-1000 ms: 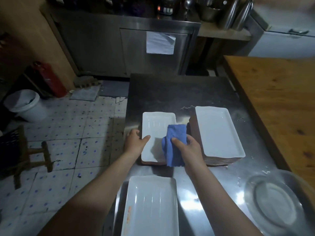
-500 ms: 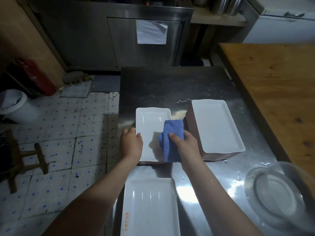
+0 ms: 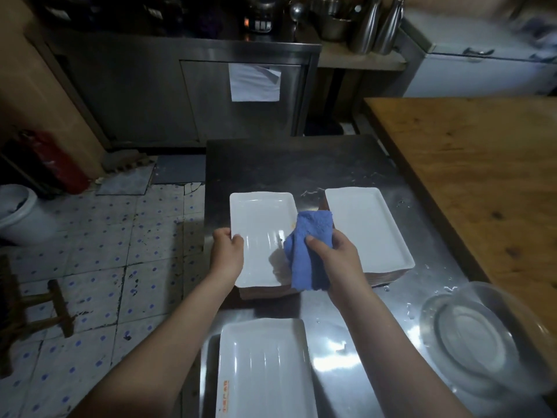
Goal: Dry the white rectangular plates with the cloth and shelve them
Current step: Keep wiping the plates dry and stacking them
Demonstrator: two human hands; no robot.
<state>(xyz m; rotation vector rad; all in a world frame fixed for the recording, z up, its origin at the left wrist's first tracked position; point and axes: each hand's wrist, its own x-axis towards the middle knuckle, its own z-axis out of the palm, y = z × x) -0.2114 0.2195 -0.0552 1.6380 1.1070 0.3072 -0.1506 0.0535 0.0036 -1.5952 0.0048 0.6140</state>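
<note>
A white rectangular plate [image 3: 259, 233] tops a stack in the middle of the steel table [image 3: 286, 164]. My left hand [image 3: 226, 254] grips its left rim, thumb on top. My right hand [image 3: 334, 257] holds a blue cloth [image 3: 307, 251] against the plate's right edge, and the cloth hangs down over the stack's front corner. A second stack of white rectangular plates [image 3: 367, 230] stands just to the right. Another white rectangular plate [image 3: 262, 369] lies close to me at the table's front.
A glass bowl with a plate inside [image 3: 479, 339] sits at the front right, with water drops around it. A wooden table [image 3: 470, 164] borders the right side. A steel cabinet [image 3: 193, 89] stands behind. Left of the table, on the tiled floor [image 3: 90, 267], are a white bucket [image 3: 18, 212] and a wooden stool [image 3: 39, 303].
My left thumb now hooks over the plate's left rim. My right hand and the cloth have shifted a little toward the plate's right edge.
</note>
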